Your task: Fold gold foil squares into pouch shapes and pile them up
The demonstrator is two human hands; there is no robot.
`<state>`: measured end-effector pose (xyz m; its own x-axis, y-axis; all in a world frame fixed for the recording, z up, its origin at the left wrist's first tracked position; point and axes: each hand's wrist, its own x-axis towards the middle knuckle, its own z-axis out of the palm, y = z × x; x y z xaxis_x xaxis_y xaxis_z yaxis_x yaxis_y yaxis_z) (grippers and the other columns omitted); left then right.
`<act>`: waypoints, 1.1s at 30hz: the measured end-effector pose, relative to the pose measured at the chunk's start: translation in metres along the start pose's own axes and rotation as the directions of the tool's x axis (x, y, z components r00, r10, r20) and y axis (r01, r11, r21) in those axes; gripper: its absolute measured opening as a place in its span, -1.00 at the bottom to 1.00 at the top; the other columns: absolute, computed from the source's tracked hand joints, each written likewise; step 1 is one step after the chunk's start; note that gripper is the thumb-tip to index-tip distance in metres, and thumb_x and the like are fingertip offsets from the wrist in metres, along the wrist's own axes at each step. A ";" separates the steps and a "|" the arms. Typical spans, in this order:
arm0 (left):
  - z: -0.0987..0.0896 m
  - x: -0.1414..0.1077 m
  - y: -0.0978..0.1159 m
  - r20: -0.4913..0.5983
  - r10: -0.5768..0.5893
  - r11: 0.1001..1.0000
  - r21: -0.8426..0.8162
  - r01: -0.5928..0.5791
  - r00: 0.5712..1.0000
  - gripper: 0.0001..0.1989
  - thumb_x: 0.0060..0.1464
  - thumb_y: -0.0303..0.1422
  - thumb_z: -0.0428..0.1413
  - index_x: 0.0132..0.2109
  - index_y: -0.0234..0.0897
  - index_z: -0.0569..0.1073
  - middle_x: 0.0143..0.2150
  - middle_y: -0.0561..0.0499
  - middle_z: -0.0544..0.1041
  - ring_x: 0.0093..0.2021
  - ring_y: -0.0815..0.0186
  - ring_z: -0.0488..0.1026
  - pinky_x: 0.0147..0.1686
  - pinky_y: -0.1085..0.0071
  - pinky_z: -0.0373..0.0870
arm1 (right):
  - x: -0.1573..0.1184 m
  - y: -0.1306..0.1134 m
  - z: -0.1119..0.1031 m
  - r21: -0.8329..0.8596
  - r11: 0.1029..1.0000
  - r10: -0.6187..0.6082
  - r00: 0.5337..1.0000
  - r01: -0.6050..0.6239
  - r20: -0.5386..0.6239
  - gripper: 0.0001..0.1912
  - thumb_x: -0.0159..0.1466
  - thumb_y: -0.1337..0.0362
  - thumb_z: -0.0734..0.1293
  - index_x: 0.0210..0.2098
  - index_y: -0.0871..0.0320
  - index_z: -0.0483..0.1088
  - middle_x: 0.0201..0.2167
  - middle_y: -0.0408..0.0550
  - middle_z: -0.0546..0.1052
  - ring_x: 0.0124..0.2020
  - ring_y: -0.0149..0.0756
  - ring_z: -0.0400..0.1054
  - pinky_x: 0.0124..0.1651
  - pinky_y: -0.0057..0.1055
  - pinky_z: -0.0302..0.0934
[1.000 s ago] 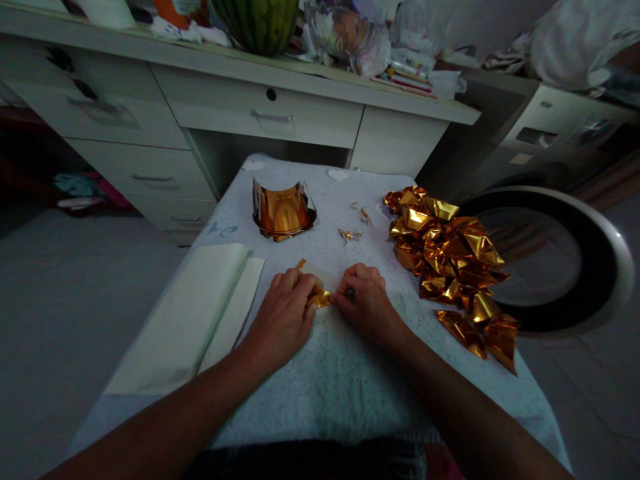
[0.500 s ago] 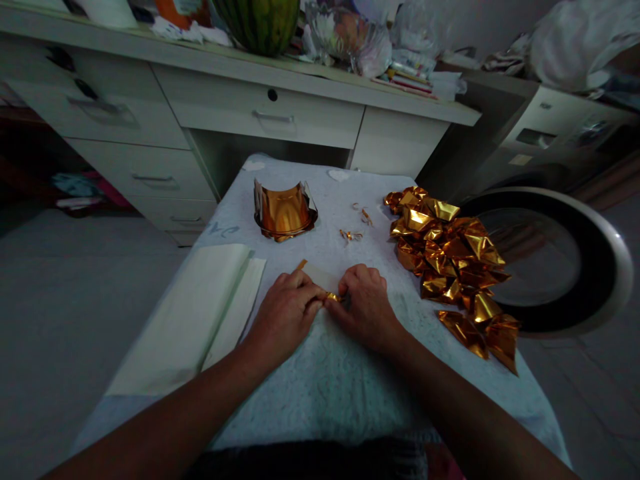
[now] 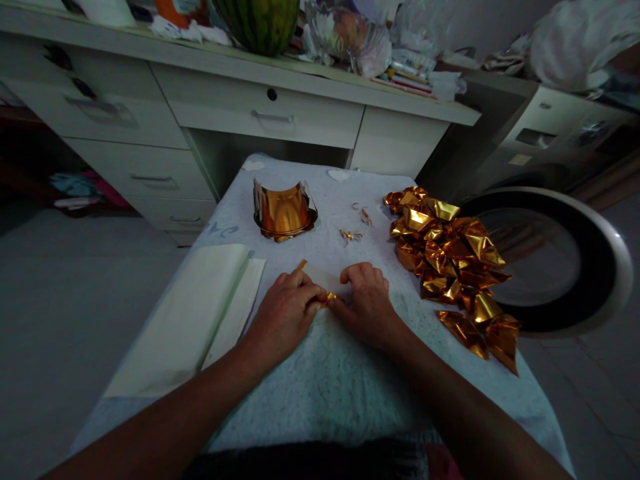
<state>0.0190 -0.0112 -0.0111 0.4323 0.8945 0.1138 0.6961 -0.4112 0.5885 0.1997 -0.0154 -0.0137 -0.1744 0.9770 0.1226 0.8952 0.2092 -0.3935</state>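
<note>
Between the side edges of the table [image 3: 310,380], my left hand [image 3: 286,308] pinches gold foil [image 3: 331,297]; my right hand [image 3: 371,303], thumb on it, has opened wider.

A room in a home, judging by the front-loading washing machine [image 3: 543,123] beside the drawered counter [image 3: 250,73] holding a watermelon [image 3: 260,23].

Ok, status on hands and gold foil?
Left hand pinching small gold foil. Right hand open, thumb against it. Foil pile rightward, curled scraps beyond, both clear of hands.

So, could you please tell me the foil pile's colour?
The foil pile is shiny coppery gold, seen best in the head view.
</note>
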 end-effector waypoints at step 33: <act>0.001 0.001 -0.004 -0.086 0.093 0.995 0.049 -0.089 0.992 -0.89 0.14 -0.45 0.15 -0.24 -0.20 0.58 -0.24 -0.02 0.44 -0.16 0.18 0.36 -0.12 0.21 0.36 | -0.002 0.004 -0.003 0.014 0.998 -0.057 0.998 0.057 -0.006 -0.74 0.26 0.13 0.32 -0.13 0.13 0.30 -0.12 0.04 0.37 -0.07 -0.07 0.20 -0.05 -0.15 0.09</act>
<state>0.0176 -0.0087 -0.0143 0.4445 0.8640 0.2366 0.6821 -0.4977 0.5358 0.2050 -0.0170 -0.0127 -0.2222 0.9633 0.1504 0.8779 0.2648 -0.3990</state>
